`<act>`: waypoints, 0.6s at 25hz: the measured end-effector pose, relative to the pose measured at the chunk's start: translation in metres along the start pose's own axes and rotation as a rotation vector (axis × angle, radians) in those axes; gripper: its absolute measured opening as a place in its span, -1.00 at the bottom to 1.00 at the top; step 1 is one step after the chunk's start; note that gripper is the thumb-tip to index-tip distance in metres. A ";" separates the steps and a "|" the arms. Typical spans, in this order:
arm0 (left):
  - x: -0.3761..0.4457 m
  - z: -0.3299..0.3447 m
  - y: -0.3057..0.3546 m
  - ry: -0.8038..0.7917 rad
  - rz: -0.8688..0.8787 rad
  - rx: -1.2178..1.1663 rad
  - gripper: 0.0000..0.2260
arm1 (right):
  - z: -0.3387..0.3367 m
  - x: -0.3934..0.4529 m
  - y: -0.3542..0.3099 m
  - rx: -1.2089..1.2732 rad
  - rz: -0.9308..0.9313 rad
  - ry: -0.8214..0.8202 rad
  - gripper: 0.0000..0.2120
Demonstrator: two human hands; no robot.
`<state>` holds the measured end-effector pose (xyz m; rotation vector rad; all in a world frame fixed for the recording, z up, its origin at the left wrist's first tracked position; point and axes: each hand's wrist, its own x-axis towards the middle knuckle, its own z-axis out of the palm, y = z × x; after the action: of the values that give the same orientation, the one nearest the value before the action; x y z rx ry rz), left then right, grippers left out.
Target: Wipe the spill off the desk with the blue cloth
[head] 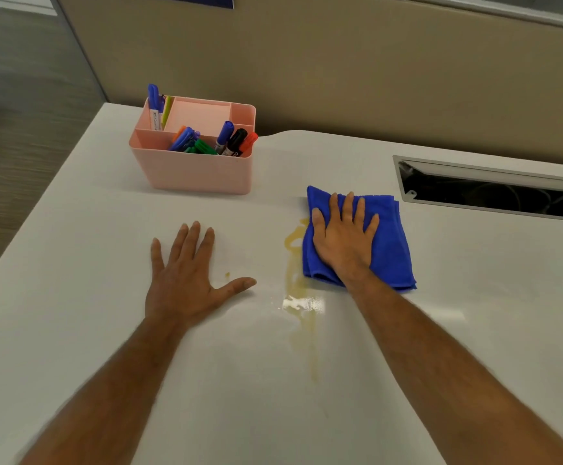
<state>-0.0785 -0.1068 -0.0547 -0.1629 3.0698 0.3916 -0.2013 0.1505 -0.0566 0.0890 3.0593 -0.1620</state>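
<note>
Head view, sole entry. I log my right hand (342, 238) spread flat, palm pressed on the blue cloth (391, 243) — folded terry square, nubby pile, lying at 2 o'clock from desk centre. Left hand (186, 280) at 9 o'clock, fingers splayed, flat on the bare desk (72, 297), holding nothing.

Spill (298, 280): thin amber streak, glossy, running from 12 toward 6 o'clock; the cloth's left edge touches its upper end. One stray droplet (227, 274) just beside my left thumb.

Desk: smooth white laminate, rounded back edge.

Risks, as I judge them: a fast sweep could smear the liquid thinner rather than lift it; the droplet could be missed; a rightward push might carry fluid toward the open cable tray (495, 196) at 3 o'clock. Pink marker caddy (193, 172) at 11 o'clock — well apart.
</note>
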 end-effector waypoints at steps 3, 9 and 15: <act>0.000 -0.001 0.001 -0.007 0.000 0.000 0.14 | -0.005 0.017 0.003 -0.032 -0.192 -0.046 -0.32; 0.001 0.001 0.000 0.001 0.001 -0.006 0.12 | -0.009 0.027 0.009 -0.070 -0.496 -0.130 -0.36; 0.004 0.004 -0.001 -0.005 -0.001 0.008 0.11 | -0.015 0.010 0.008 -0.129 -0.789 -0.178 -0.35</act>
<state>-0.0817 -0.1073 -0.0587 -0.1635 3.0661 0.3791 -0.2120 0.1601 -0.0436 -1.0709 2.7330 -0.0093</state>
